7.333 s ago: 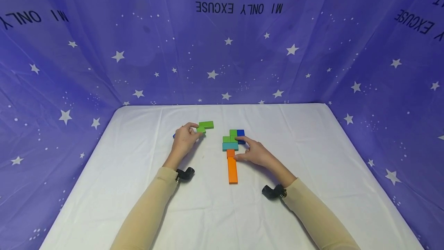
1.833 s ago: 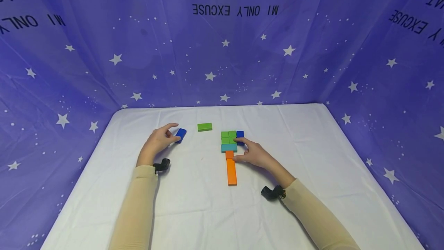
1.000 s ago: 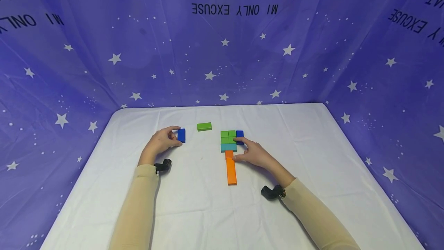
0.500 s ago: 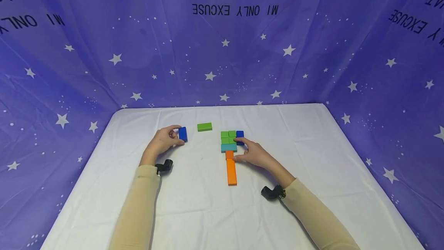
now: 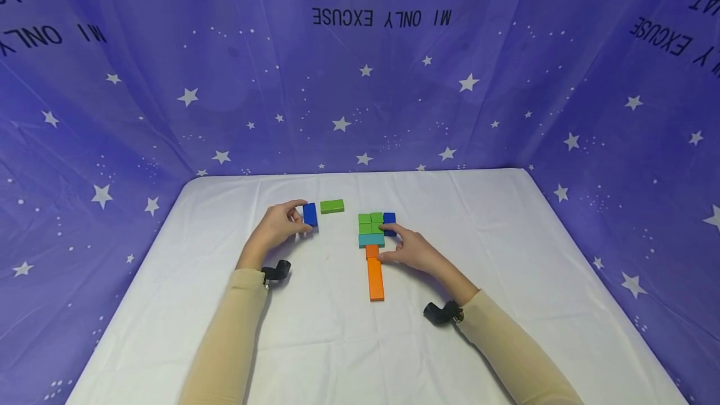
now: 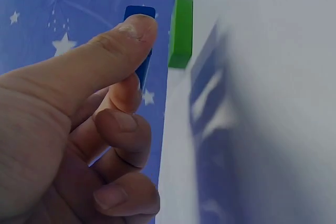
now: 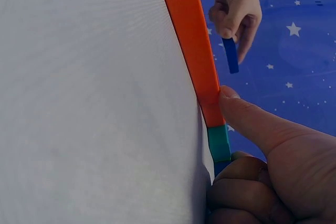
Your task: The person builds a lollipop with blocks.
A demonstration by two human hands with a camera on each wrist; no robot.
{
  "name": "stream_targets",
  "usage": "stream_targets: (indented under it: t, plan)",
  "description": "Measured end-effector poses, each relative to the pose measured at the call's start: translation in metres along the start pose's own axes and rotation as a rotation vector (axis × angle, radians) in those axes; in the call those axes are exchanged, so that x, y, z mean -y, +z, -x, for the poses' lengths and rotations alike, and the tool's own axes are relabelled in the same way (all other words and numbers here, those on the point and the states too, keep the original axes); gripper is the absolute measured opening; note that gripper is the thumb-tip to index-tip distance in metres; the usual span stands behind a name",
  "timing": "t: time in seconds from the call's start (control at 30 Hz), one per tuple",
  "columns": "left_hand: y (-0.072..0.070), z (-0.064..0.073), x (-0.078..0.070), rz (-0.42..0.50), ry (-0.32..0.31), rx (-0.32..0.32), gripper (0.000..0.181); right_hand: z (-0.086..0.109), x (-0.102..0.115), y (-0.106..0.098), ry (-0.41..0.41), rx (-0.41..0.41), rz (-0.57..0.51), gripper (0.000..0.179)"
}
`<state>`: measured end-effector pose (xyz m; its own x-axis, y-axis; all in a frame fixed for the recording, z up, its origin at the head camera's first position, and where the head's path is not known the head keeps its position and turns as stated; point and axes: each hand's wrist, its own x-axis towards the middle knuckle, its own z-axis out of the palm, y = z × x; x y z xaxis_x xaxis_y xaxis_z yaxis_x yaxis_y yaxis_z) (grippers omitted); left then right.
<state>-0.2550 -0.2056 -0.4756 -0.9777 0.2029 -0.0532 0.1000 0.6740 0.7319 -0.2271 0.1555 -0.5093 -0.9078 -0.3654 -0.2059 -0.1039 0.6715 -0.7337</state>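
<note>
My left hand (image 5: 278, 225) pinches a blue rectangular block (image 5: 310, 214) between thumb and fingers, held up over the table. In the left wrist view the thumb covers much of that block (image 6: 140, 10). Just beyond it lies a green rectangular block (image 5: 332, 206). My right hand (image 5: 417, 250) rests at a flat arrangement: its index fingertip touches the green cubes (image 5: 365, 218), near a dark blue block (image 5: 390, 217), and its thumb touches the side of the orange pieces. Below the green cubes come a teal block (image 5: 371, 240), a small orange block (image 5: 372, 251) and a long orange block (image 5: 375, 280).
A white cloth covers the table (image 5: 320, 342). Purple star-printed curtains (image 5: 360, 99) stand behind it and at both sides. Each wrist carries a black camera mount, the left one (image 5: 277, 270) and the right one (image 5: 442, 312) low over the cloth.
A green cube, earlier in my left hand, now completes a square of green cubes. My left hand then picked up the blue block, turned it and moved right. My right hand stayed put.
</note>
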Motion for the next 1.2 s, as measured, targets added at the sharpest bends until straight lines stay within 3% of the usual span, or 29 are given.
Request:
stream_targets:
  t: [0.2, 0.73, 1.2]
  plan:
    - [0.012, -0.002, -0.013, 0.019, 0.047, 0.02, 0.07, 0.0, 0.0, 0.0, 0.0, 0.007, 0.003, 0.086]
    - [0.049, -0.01, -0.04, 0.042, 0.061, 0.091, 0.071, 0.001, -0.001, -0.001, -0.003, 0.022, -0.006, 0.087]
    - [0.064, -0.018, -0.047, -0.023, 0.05, 0.093, 0.073, -0.001, 0.0, -0.001, 0.004, 0.008, 0.014, 0.086]
